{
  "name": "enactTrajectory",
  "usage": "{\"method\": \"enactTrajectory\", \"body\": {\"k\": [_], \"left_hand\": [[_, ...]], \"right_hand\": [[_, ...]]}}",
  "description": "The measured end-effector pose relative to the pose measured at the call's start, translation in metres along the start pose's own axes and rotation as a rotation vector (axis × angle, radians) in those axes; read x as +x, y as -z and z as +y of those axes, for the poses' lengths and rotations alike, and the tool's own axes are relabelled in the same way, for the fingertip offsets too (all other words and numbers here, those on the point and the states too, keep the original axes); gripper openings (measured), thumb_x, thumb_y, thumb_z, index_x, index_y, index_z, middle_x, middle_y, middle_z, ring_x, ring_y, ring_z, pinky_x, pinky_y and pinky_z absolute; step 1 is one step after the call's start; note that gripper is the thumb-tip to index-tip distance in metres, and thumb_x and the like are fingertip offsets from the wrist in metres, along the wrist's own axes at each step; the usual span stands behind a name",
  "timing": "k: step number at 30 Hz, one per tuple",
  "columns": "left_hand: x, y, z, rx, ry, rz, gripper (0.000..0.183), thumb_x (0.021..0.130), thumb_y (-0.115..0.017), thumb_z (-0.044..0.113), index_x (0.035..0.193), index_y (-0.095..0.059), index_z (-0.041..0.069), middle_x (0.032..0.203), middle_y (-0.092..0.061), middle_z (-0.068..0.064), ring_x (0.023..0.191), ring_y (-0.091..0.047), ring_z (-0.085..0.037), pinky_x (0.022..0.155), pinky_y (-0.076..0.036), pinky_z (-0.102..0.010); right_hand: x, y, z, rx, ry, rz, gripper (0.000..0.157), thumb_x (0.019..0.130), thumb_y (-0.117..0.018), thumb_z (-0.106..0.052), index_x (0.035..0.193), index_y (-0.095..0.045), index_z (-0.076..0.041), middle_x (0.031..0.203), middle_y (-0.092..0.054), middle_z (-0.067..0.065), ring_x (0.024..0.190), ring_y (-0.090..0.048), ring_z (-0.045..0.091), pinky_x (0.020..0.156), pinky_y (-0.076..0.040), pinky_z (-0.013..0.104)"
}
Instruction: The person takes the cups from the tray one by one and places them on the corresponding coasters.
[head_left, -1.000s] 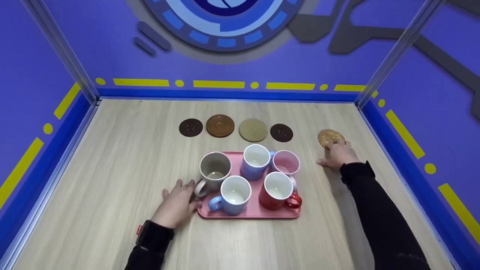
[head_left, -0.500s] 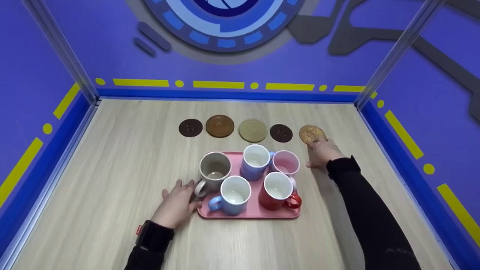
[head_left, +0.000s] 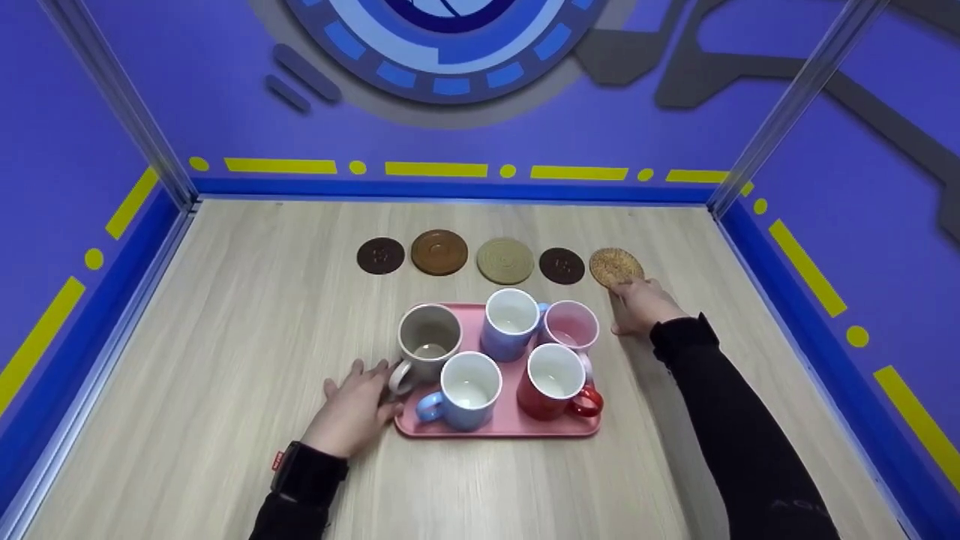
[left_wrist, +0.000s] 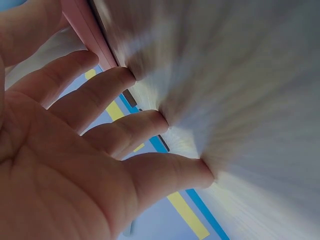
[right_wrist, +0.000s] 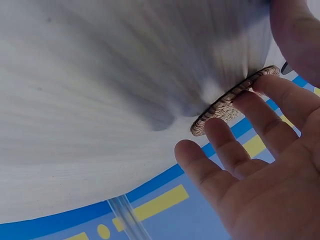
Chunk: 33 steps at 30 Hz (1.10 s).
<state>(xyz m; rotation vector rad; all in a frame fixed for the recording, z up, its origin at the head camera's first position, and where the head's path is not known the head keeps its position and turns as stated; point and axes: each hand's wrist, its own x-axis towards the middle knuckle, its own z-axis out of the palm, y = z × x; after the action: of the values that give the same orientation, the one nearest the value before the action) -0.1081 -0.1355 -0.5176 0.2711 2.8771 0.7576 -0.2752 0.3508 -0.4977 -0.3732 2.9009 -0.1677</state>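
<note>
My right hand [head_left: 646, 304] touches the near edge of a round woven coaster [head_left: 615, 265] lying flat on the table. In the right wrist view, its fingertips [right_wrist: 243, 101] reach the rim of that woven coaster [right_wrist: 222, 107], with the thumb held apart. My left hand [head_left: 351, 409] rests on the table by the left edge of a pink tray [head_left: 510, 427], fingers spread, near the grey mug [head_left: 420, 360]. In the left wrist view, the loosely spread left hand [left_wrist: 85, 135] has fingertips on the tabletop, beside the tray's edge [left_wrist: 87, 30]. Nothing is gripped by either hand.
On the tray stand a light blue mug [head_left: 471, 405], a red mug [head_left: 547, 397], a blue mug [head_left: 510, 337] and a pink mug [head_left: 571, 322]. Behind it lie two dark coasters, left [head_left: 381, 256] and right [head_left: 562, 266], a brown coaster [head_left: 439, 253] and a beige coaster [head_left: 505, 261].
The woven coaster has slid left along the table with my right hand, ending beside the right dark coaster. My left hand, the tray and the mugs stay put.
</note>
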Motion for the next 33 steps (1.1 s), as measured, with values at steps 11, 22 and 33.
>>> {"method": "enactTrajectory", "body": {"k": [11,22,33], "left_hand": [[-0.001,0.002,0.003,-0.002,-0.015,0.01,0.061,0.096,-0.077,0.023,0.149,-0.058,-0.002,0.155,-0.057,-0.024,0.151,-0.04,-0.057,0.113,-0.024,-0.089],[-0.002,0.003,0.003,0.0,0.0,0.005,0.063,0.097,-0.077,0.025,0.15,-0.056,-0.002,0.157,-0.056,-0.024,0.152,-0.038,-0.057,0.115,-0.021,-0.089],[-0.001,0.001,0.002,-0.006,0.004,0.0,0.064,0.097,-0.077,0.025,0.151,-0.055,-0.002,0.157,-0.055,-0.024,0.153,-0.037,-0.056,0.114,-0.02,-0.089]], "right_hand": [[-0.017,-0.014,-0.003,0.084,-0.04,0.113,0.084,0.086,-0.088,-0.019,0.156,-0.047,0.004,0.162,-0.04,0.037,0.144,-0.039,0.063,0.12,-0.035,0.074],[-0.055,-0.017,-0.039,0.366,-0.141,0.082,0.049,0.101,-0.07,-0.022,0.139,-0.059,0.008,0.125,-0.071,0.03,0.114,-0.07,0.045,0.103,-0.055,0.058],[-0.071,-0.042,-0.052,0.759,-0.1,-0.077,0.028,0.1,-0.073,-0.022,0.112,-0.068,0.002,0.082,-0.07,0.006,0.065,-0.066,0.014,0.06,-0.056,0.027]]}}
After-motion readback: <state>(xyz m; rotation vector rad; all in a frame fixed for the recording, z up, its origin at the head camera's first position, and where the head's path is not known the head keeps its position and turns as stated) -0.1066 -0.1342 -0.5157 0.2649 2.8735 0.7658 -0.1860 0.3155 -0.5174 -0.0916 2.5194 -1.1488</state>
